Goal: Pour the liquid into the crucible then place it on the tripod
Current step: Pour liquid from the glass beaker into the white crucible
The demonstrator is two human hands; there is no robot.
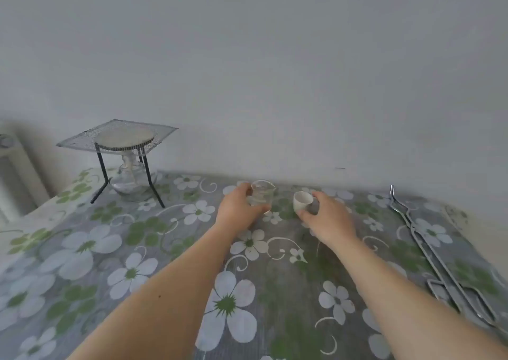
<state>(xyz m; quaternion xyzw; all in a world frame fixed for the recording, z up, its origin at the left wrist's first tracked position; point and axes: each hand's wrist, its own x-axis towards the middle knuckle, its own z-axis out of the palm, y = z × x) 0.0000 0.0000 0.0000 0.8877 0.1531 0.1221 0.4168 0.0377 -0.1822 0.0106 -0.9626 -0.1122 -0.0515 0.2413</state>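
Observation:
A small clear glass beaker (262,194) with liquid in its bottom stands near the table's far edge. My left hand (237,208) is wrapped around its left side. Just to its right sits a small white crucible (301,200), tilted a little toward the beaker, with my right hand (327,216) gripping its right side. The black tripod (123,167) stands at the far left, topped by a wire gauze (79,142) with a round white pad in its middle.
A glass spirit lamp (131,183) sits under the tripod. Long metal crucible tongs (437,252) lie along the right edge of the flowered tablecloth (137,263). A white wall rises directly behind the table. A white radiator (11,175) stands at the far left.

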